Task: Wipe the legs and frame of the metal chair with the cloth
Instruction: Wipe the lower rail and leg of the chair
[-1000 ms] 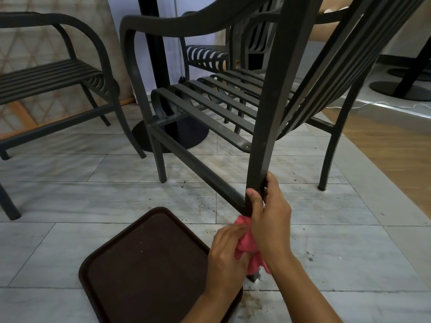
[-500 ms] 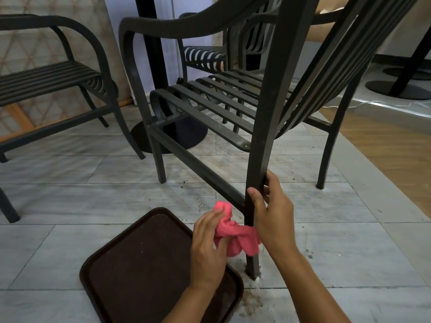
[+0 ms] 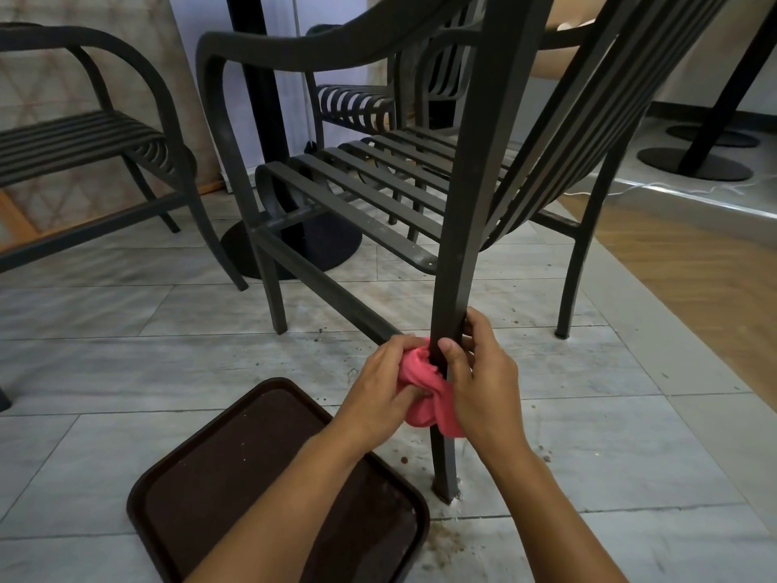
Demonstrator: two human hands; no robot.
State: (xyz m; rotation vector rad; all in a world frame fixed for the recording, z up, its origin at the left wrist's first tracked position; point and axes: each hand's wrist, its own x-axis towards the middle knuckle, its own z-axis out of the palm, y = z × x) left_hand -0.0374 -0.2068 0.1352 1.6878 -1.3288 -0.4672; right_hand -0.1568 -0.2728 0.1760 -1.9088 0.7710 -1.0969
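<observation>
The cloth (image 3: 424, 393) has climbed the leg (image 3: 456, 263) since a second ago; the left hand (image 3: 384, 387) presses it bunched against the metal, while the right hand (image 3: 483, 385) grips the leg, tray (image 3: 218, 490) at seven o'clock.

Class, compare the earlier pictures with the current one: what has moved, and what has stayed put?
The left hand carried the pink cloth up the chair leg, from near the foot to where the side rail joins. The right hand kept gripping the leg just above. The brown tray stayed on the floor.
</observation>
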